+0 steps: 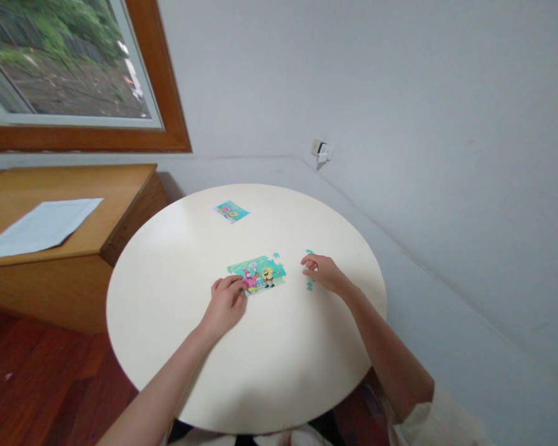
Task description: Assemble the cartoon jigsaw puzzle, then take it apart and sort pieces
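A small cartoon jigsaw puzzle, mostly teal, lies near the middle of a round cream table. My left hand rests at its lower left corner, fingers curled with the fingertips pressing on the puzzle's edge. My right hand sits to the right of the puzzle, fingers bent in a pinch over loose teal pieces. A piece seems to be at its fingertips, but it is too small to be sure. A small picture card with the same cartoon lies at the table's far side.
A wooden desk with a white paper sheet stands to the left, under a wood-framed window. Grey walls meet in a corner behind the table, with a wall socket. Reddish wood floor shows at lower left.
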`<action>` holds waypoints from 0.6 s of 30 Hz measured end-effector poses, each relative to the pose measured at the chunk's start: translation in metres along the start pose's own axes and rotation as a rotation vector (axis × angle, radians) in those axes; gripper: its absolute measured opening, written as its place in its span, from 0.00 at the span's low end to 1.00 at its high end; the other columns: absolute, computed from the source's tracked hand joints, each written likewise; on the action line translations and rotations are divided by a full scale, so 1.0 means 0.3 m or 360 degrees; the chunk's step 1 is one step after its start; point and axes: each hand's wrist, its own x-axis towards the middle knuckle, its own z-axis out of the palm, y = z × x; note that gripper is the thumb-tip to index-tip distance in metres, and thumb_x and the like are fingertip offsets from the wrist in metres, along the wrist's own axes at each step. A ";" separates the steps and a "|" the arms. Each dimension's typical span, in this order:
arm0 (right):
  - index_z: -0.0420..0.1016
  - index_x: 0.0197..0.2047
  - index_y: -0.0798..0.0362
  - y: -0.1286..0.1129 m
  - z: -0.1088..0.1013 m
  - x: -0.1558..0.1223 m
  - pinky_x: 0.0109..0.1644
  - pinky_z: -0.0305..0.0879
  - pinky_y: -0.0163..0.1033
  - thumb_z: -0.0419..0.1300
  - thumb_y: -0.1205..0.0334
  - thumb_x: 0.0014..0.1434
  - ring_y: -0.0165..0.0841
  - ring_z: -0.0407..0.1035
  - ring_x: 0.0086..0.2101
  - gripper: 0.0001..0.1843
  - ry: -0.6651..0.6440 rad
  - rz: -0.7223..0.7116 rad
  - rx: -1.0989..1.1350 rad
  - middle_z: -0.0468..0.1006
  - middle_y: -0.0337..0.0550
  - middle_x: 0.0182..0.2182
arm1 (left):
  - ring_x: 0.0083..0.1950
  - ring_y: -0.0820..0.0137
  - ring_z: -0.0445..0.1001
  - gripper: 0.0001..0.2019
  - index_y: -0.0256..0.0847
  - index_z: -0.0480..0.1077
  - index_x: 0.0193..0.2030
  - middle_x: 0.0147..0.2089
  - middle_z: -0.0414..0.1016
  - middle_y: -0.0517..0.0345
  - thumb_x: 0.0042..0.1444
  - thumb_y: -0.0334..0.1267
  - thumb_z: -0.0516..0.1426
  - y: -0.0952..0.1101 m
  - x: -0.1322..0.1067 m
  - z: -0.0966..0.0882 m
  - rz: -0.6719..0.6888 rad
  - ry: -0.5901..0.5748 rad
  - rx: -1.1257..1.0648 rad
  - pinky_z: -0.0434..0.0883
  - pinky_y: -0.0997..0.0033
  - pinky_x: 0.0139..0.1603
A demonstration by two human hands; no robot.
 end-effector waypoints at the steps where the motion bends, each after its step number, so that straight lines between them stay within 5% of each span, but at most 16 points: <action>1: 0.77 0.35 0.53 -0.006 0.008 -0.008 0.36 0.65 0.34 0.59 0.68 0.47 0.30 0.70 0.29 0.10 0.0039 -0.0019 0.0050 0.77 0.37 0.27 | 0.55 0.61 0.69 0.12 0.43 0.72 0.38 0.47 0.73 0.51 0.53 0.30 0.48 0.001 0.000 0.000 0.0005 0.0004 0.0002 0.59 0.47 0.58; 9: 0.77 0.30 0.53 -0.060 0.073 -0.023 0.34 0.68 0.35 0.60 0.62 0.47 0.32 0.73 0.28 0.06 0.0117 0.0052 0.0624 0.79 0.40 0.25 | 0.55 0.61 0.68 0.12 0.43 0.71 0.37 0.47 0.73 0.51 0.54 0.30 0.48 0.005 0.000 -0.006 -0.0013 -0.0025 0.0007 0.59 0.48 0.58; 18: 0.79 0.34 0.53 -0.067 0.100 -0.018 0.34 0.70 0.36 0.58 0.65 0.49 0.33 0.75 0.30 0.10 0.0019 0.0026 0.0603 0.82 0.42 0.28 | 0.56 0.62 0.67 0.12 0.43 0.71 0.38 0.48 0.73 0.51 0.54 0.30 0.48 0.006 0.000 -0.005 -0.0021 -0.0020 0.0019 0.58 0.49 0.59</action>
